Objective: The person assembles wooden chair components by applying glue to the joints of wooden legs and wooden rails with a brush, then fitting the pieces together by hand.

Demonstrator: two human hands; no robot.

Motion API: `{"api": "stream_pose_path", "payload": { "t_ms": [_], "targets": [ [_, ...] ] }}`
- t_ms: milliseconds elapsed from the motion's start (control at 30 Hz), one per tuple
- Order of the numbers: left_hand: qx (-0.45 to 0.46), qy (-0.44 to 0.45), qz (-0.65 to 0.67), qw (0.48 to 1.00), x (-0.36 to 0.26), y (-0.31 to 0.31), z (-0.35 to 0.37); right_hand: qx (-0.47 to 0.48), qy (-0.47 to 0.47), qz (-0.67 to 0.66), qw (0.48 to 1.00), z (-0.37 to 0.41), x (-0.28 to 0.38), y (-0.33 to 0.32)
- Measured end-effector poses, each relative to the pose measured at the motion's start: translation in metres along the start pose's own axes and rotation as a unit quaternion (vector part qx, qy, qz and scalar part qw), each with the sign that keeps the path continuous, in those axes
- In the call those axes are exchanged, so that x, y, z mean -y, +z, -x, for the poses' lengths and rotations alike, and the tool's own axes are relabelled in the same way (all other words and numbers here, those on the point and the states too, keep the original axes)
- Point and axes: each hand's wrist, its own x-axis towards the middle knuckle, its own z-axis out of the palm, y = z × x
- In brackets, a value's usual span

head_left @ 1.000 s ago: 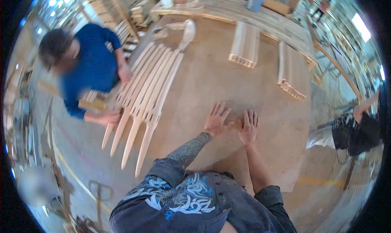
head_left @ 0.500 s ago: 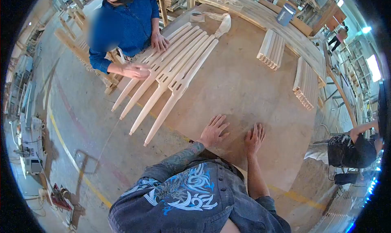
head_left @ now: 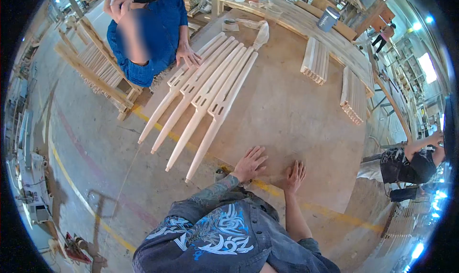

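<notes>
My left hand (head_left: 249, 164) lies palm down near the front edge of a brown tabletop (head_left: 282, 106), fingers spread, holding nothing. Close beside it on the right, my right hand (head_left: 295, 176) is also flat on the surface with its fingers stretched out. Several pale, slotted wooden parts with tapering ends (head_left: 190, 129) lie side by side to the left of my hands, apart from them. Their narrow tips stick out past the table's left edge.
Across the table a person in a blue shirt (head_left: 158, 29) rests one hand on the wooden parts. Two stacks of wooden strips (head_left: 315, 60) (head_left: 353, 94) lie at the right. Behind stands a bench with a thermal tumbler (head_left: 328, 19). Another person (head_left: 409, 160) works at far right.
The person opposite has raised one hand from the wooden parts to their head. My hands stay flat on the table, while the view has shifted slightly.
</notes>
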Motion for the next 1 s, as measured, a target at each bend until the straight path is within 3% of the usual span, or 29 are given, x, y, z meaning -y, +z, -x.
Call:
{"api": "stream_pose_path", "payload": {
  "t_ms": [500, 1000],
  "targets": [
    [0.011, 0.012, 0.045, 0.999, 0.015, -0.018, 0.022, -0.014, 0.072, 0.058, 0.996, 0.008, 0.019, 0.022],
    [0.029, 0.002, 0.02, 0.999, 0.006, -0.023, 0.015, -0.006, 0.095, 0.006, 0.995, 0.01, 0.032, 0.008]
  ]
}}
